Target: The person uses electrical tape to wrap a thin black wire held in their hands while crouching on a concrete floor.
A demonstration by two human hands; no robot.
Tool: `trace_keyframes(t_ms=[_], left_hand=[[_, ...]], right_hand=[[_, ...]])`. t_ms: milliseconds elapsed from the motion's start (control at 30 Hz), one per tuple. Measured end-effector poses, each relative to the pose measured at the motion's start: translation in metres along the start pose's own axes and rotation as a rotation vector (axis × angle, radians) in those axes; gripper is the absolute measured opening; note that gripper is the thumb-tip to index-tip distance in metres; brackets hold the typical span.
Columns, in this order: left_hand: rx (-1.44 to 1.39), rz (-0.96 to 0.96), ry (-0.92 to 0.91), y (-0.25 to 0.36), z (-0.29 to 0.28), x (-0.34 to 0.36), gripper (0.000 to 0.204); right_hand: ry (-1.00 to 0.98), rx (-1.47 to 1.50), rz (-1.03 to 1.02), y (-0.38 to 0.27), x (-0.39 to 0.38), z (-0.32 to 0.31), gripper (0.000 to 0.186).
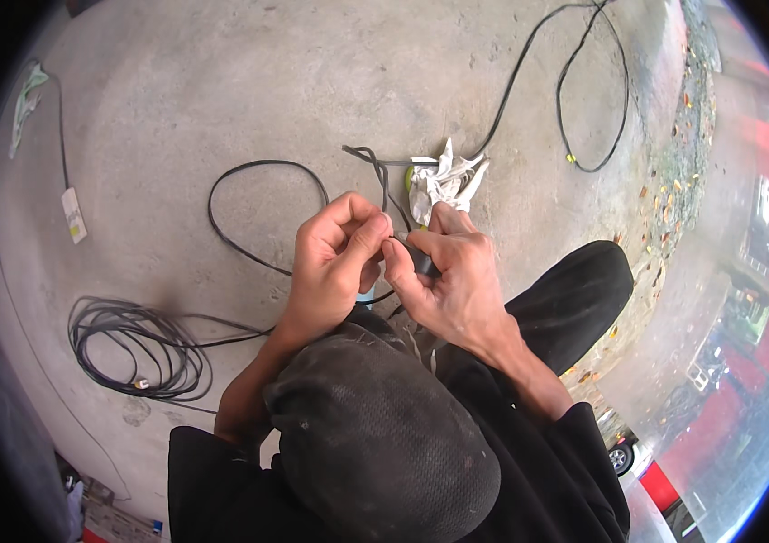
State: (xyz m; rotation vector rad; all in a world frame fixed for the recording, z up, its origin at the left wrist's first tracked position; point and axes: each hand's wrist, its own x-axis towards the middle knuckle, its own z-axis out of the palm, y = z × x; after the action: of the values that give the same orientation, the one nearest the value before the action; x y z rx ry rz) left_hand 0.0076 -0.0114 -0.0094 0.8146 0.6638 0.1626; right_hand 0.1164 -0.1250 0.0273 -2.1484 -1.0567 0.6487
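Note:
In the middle of the view, my left hand [341, 258] is closed in a pinch on a thin black cable [396, 242], close to my right thumb. My right hand [452, 276] is curled round a dark object [425, 262], partly hidden by its fingers. Just beyond both hands lies a crumpled white cloth [443, 181] with something yellow-green at its side. Black cable loops [267, 163] run over the concrete around them. A light blue thing [365, 295] shows in part below my left hand.
A coiled cable [102, 357] lies left, a white power strip [74, 215] and pale green cloth [24, 118] farther off. Another loop [591, 167] is at upper right. My bent knee [583, 290] is beside a leaf-strewn edge [687, 172]. A reflective red-and-grey surface [737, 353] runs along the right.

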Motion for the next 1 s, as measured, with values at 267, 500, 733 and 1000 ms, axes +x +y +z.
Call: trace_keyframes(t_ms=[267,500,733,1000], left_hand=[[-0.286,-0.139,0.015,0.003,-0.007,-0.002,0.020],[-0.416,-0.202,-0.095,0.010,-0.016,0.001,0.017],[-0.383,-0.221,-0.271,0.024,-0.023,0.000,0.031],[-0.205,-0.130,-0.407,0.036,-0.029,-0.008,0.054]], right_hand=[[0.005,0.173,0.039,-0.003,-0.005,0.007,0.029],[-0.025,0.231,0.078,0.001,0.000,0.003,0.029],[-0.058,0.221,0.067,0.001,0.001,-0.013,0.028],[-0.069,0.303,0.042,0.004,0.000,-0.018,0.041]])
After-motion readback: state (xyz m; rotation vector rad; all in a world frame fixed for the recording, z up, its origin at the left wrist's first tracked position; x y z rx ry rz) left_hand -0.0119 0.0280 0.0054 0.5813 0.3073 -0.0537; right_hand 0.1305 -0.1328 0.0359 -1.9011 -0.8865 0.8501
